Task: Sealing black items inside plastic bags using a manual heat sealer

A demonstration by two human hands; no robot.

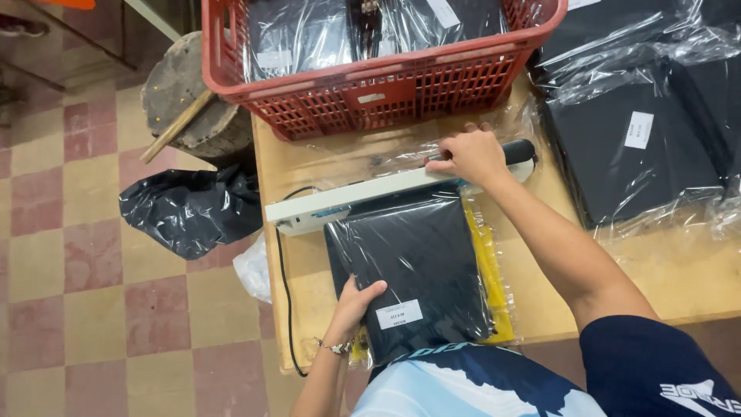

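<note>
Now: right hand grip clenched on sealer bar, pressing down | left hand grip grasping bagged black garment at its near-left corner | garment by tabletop front edge, under bar.

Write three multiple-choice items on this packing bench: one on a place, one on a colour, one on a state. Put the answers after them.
1. Where does the right hand rest?
A. in the crate
B. on the sealer's arm
C. on the floor

2. What colour is the crate at the back of the table?
A. red
B. blue
C. white

3. How does the arm of the heat sealer stand?
A. lifted high
B. taken off
C. pressed down across the bag

Answers: 1 B, the right hand lies on the arm beside its black handle. 2 A, its lattice walls are red. 3 C, the white bar lies flat over the top edge of the bagged black garment, whose lower left corner the left hand grips.
</note>
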